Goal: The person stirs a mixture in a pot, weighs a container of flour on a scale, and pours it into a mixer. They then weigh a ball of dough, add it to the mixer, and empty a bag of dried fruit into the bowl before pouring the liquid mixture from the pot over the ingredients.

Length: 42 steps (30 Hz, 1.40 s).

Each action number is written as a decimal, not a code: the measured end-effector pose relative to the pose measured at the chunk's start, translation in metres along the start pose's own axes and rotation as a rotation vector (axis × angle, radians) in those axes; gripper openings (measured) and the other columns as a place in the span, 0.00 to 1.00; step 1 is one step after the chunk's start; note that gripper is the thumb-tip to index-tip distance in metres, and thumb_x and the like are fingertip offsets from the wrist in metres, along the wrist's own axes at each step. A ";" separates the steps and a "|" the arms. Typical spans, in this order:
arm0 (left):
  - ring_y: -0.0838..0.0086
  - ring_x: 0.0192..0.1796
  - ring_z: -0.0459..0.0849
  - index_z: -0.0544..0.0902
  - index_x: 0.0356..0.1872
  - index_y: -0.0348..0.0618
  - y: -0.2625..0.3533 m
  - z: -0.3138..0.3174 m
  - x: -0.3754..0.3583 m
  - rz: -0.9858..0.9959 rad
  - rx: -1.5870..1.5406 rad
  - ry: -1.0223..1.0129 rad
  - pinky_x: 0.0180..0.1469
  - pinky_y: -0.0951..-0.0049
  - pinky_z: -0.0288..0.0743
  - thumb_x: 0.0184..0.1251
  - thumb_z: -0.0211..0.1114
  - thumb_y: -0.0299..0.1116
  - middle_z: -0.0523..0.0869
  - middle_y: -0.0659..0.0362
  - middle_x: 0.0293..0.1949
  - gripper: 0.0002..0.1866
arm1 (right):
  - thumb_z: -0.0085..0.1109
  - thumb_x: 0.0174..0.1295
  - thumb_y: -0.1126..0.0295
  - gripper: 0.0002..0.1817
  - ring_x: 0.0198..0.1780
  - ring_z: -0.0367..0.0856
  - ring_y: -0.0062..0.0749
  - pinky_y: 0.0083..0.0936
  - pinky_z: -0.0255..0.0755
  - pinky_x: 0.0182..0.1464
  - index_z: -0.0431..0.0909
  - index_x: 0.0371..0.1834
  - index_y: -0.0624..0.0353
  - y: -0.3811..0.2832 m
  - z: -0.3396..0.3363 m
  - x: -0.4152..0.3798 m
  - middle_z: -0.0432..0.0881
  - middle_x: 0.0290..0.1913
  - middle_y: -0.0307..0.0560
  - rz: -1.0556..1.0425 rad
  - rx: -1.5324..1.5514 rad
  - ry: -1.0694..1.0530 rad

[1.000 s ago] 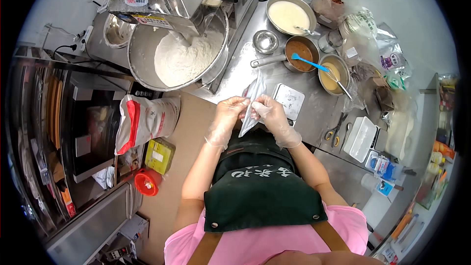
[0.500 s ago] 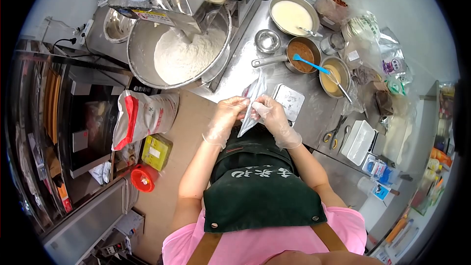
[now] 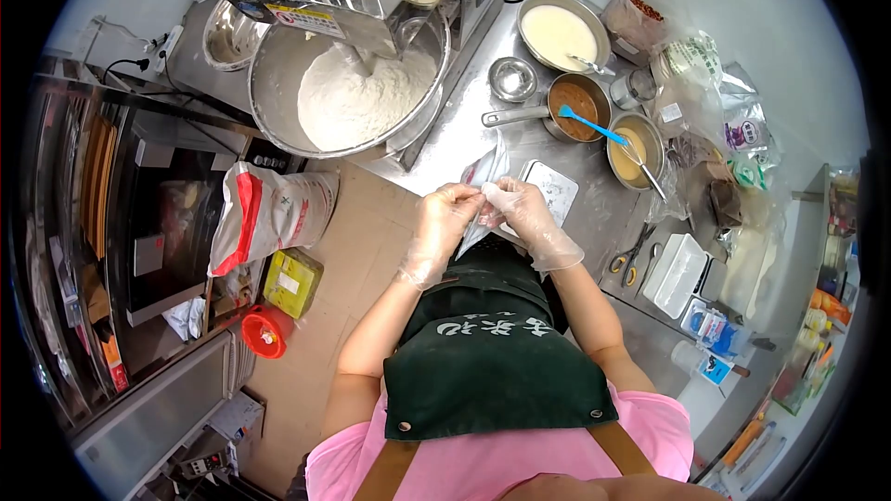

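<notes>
Clear plastic gloves cover both of my hands. In front of my apron they pinch a small whitish plastic packet [image 3: 489,165], held upright near the counter edge. My left hand [image 3: 447,215] is closed at the packet's left side, and my right hand [image 3: 520,211] grips it from the right. The fingertips of the two hands meet at the middle of the packet and hide that part of it. Just beyond my right hand lies a kitchen scale [image 3: 554,187] with a white top.
A mixer bowl [image 3: 269,116] with white flour stands ahead to the left. On the counter are a saucepan [image 3: 594,133] of brown liquid, a bowl of pale liquid [image 3: 560,32], a bowl with a whisk [image 3: 636,150], scissors [image 3: 631,260] and a white tray [image 3: 675,274]. A flour sack [image 3: 274,218] stands left.
My hands have come closer together, fingertips now touching over the packet. The view of the surroundings has shifted slightly.
</notes>
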<state>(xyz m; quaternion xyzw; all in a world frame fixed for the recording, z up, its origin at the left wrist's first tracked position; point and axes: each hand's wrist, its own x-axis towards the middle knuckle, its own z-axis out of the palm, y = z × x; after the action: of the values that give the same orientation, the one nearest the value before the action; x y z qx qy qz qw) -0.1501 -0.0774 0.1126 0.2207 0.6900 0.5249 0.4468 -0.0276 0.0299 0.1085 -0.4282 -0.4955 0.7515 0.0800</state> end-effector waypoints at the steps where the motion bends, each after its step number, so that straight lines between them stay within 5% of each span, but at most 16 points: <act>1: 0.86 0.32 0.80 0.88 0.41 0.35 0.001 -0.001 0.001 -0.052 -0.024 -0.017 0.35 0.82 0.75 0.68 0.69 0.29 0.88 0.61 0.32 0.07 | 0.60 0.70 0.62 0.13 0.29 0.84 0.25 0.19 0.79 0.34 0.79 0.35 0.63 -0.001 0.000 -0.001 0.83 0.29 0.43 -0.001 0.006 -0.006; 7: 0.83 0.30 0.81 0.88 0.43 0.38 0.005 -0.009 0.007 -0.254 -0.224 -0.117 0.35 0.81 0.78 0.70 0.67 0.28 0.88 0.63 0.33 0.06 | 0.58 0.71 0.63 0.13 0.31 0.85 0.27 0.20 0.80 0.37 0.78 0.38 0.64 0.002 -0.003 -0.002 0.83 0.32 0.43 0.017 0.037 -0.031; 22: 0.84 0.27 0.78 0.86 0.40 0.35 0.010 -0.006 0.002 -0.323 -0.333 -0.161 0.31 0.83 0.70 0.70 0.68 0.32 0.85 0.65 0.28 0.09 | 0.58 0.71 0.61 0.15 0.31 0.83 0.24 0.20 0.78 0.37 0.79 0.37 0.64 0.008 -0.004 -0.008 0.83 0.30 0.42 -0.018 0.022 -0.012; 29: 0.61 0.33 0.89 0.86 0.37 0.35 0.003 0.018 -0.010 0.367 0.535 0.200 0.39 0.65 0.82 0.62 0.69 0.28 0.87 0.48 0.31 0.07 | 0.60 0.70 0.60 0.16 0.29 0.79 0.19 0.19 0.75 0.34 0.80 0.35 0.64 -0.001 0.001 -0.010 0.81 0.28 0.39 -0.058 -0.168 0.005; 30: 0.54 0.34 0.88 0.86 0.36 0.36 0.005 0.020 -0.012 0.373 0.564 0.212 0.40 0.61 0.82 0.62 0.68 0.28 0.87 0.46 0.34 0.06 | 0.59 0.71 0.60 0.15 0.29 0.78 0.18 0.19 0.74 0.33 0.80 0.35 0.64 -0.002 0.000 -0.010 0.81 0.28 0.38 -0.068 -0.195 -0.008; 36: 0.53 0.31 0.87 0.87 0.34 0.39 0.004 0.029 -0.016 0.330 0.816 0.254 0.38 0.58 0.81 0.60 0.69 0.30 0.88 0.50 0.34 0.06 | 0.58 0.71 0.67 0.12 0.28 0.77 0.16 0.17 0.72 0.32 0.80 0.32 0.63 0.005 -0.005 -0.007 0.80 0.27 0.36 -0.180 -0.173 -0.065; 42: 0.55 0.27 0.87 0.87 0.30 0.39 -0.006 0.029 -0.008 0.344 0.678 0.327 0.33 0.63 0.81 0.57 0.69 0.30 0.87 0.49 0.26 0.05 | 0.58 0.70 0.69 0.12 0.28 0.77 0.17 0.16 0.72 0.32 0.79 0.29 0.63 0.033 0.001 -0.001 0.80 0.26 0.37 -0.355 -0.074 0.042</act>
<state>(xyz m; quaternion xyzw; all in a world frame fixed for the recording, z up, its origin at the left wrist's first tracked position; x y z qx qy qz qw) -0.1202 -0.0702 0.1088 0.3813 0.8387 0.3632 0.1390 -0.0178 0.0121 0.0822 -0.3523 -0.5888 0.6978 0.2057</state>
